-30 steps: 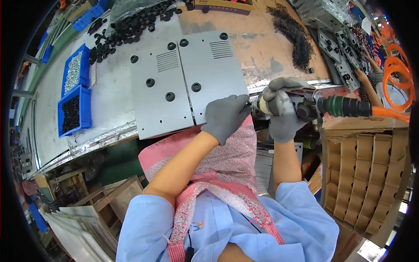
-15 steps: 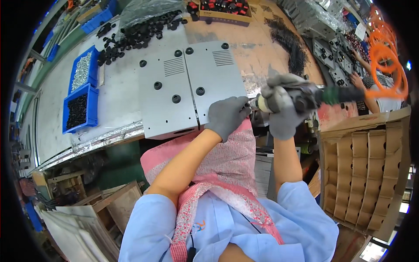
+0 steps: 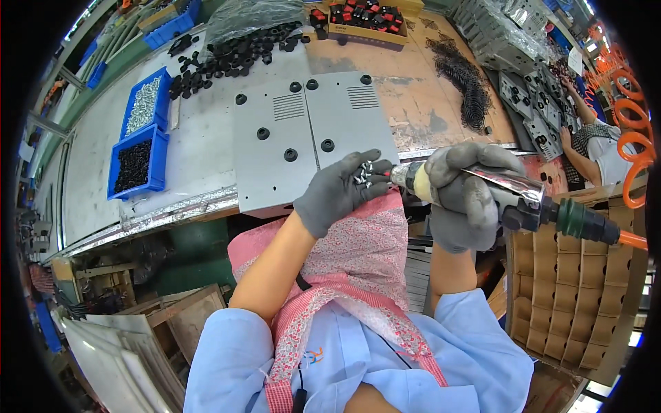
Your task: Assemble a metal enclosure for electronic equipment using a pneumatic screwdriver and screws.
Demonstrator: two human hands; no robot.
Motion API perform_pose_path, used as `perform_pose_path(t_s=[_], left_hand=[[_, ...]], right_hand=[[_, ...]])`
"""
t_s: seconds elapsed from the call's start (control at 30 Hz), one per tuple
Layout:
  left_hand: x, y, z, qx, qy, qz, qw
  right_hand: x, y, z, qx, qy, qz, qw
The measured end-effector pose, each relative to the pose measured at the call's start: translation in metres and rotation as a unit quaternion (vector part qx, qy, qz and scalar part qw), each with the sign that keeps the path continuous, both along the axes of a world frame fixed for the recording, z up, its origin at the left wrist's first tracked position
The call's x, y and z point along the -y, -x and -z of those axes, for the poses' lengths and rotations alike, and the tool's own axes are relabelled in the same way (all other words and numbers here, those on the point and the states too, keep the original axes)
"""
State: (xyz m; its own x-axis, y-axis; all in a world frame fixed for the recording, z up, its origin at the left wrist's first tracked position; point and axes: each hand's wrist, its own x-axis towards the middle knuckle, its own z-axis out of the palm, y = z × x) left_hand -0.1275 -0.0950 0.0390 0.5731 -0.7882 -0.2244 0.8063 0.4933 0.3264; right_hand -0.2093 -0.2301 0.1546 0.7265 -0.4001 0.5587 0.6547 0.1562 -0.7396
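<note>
The left hand (image 3: 341, 191) cupped small silver screws (image 3: 363, 173), fingers half curled; at three o'clock, the right hand (image 3: 465, 196) gripped a pneumatic screwdriver (image 3: 496, 191) tightly.

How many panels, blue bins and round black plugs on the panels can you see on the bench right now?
Grey metal panels: 2, side by side
Blue bins at the panels' left: 2, one with black parts, one with silver
Round black plugs on the panels: 7
Total: 11
</note>
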Motion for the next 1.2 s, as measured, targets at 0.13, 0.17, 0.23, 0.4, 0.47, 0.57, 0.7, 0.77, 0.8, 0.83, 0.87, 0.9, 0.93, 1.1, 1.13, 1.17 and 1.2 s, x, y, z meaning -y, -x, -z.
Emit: perform_pose_path(t_s=[0.13,0.17,0.23,0.4,0.47,0.57,0.7,0.77,0.8,0.83,0.87,0.9,0.93,1.1,1.13,1.17,1.2], left_hand=[[-0.004,0.005,0.001,0.036,-0.022,0.021,0.999],[-0.004,0.006,0.002,0.046,-0.021,0.029,0.998],[-0.005,0.010,-0.005,0.051,-0.068,0.010,0.996],[-0.009,0.008,0.008,0.068,-0.032,0.029,0.997],[-0.011,0.006,0.010,0.097,0.001,0.059,0.994],[-0.012,0.010,-0.004,0.083,-0.041,0.047,0.995],[-0.015,0.009,-0.001,0.111,-0.042,0.056,0.991],[-0.016,0.009,-0.001,0.142,-0.057,0.056,0.987],[-0.016,0.009,-0.002,0.140,-0.086,0.053,0.985],[-0.016,0.010,-0.004,0.138,-0.114,0.050,0.983],[-0.016,0.010,-0.005,0.136,-0.142,0.047,0.979],[-0.017,0.010,-0.004,0.143,-0.144,0.045,0.978],[-0.017,0.009,-0.003,0.150,-0.145,0.043,0.977],[-0.019,0.011,-0.011,0.178,-0.171,0.028,0.969],[-0.020,0.011,-0.011,0.188,-0.164,0.024,0.968],[-0.020,0.011,-0.010,0.198,-0.157,0.019,0.967],[-0.020,0.011,-0.010,0.197,-0.161,0.012,0.967]], right_hand=[[-0.004,-0.001,0.000,-0.013,0.034,0.022,0.999],[-0.005,-0.001,-0.001,-0.011,0.048,0.027,0.998],[-0.007,-0.002,0.002,-0.016,0.028,0.037,0.999],[-0.008,0.001,-0.004,-0.004,-0.008,-0.029,1.000],[-0.013,0.001,-0.004,0.001,-0.028,-0.035,0.999],[-0.015,0.002,-0.002,-0.003,-0.025,-0.037,0.999],[-0.017,0.005,-0.002,-0.009,-0.030,-0.055,0.998],[-0.017,0.004,0.001,0.010,-0.031,-0.057,0.998],[-0.017,0.005,0.001,0.009,-0.036,-0.061,0.997],[-0.018,0.005,0.001,0.008,-0.041,-0.065,0.997],[-0.018,0.005,0.001,0.007,-0.046,-0.069,0.997],[-0.018,0.005,0.003,0.014,-0.039,-0.063,0.997],[-0.018,0.004,0.005,0.022,-0.031,-0.057,0.998],[-0.018,0.000,0.003,0.060,0.029,-0.078,0.995],[-0.021,0.000,0.003,0.065,0.032,-0.074,0.995],[-0.022,0.000,0.003,0.070,0.035,-0.070,0.994],[-0.021,-0.001,0.004,0.073,0.044,-0.077,0.993]])
